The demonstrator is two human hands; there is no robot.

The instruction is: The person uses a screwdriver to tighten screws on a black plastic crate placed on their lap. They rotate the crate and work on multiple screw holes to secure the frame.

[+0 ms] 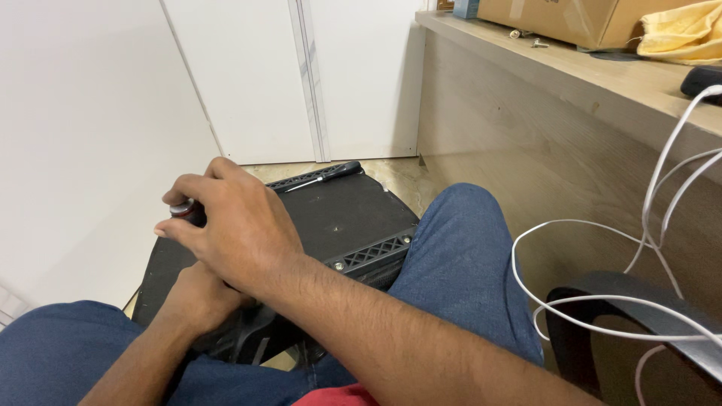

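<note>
Screwdriver handle (186, 211), dark with a pale end cap, sits inside your right hand (229, 229), whose fingers are wrapped over it near the left edge of the black plastic panel (338, 214). That panel lies across your lap, between your two knees in blue jeans (466, 256), with a ribbed vent strip along its near right edge and another along its far edge.

Your left hand (199, 301) is tucked under the right wrist, pressed down on the near part of the panel; whether its fingers are curled around anything you cannot tell, since the right forearm covers them.

A second screwdriver (323, 175) with a black grip lies loose on the far edge of the panel, well apart from both hands.

To the right stands a wooden worktop (571, 71) carrying a cardboard box (556, 19) and a yellow cloth (681, 34). White cables (647, 225) hang from its edge and loop down toward a black chair seat (639, 316) at near right. White wall panels fill the far left.
</note>
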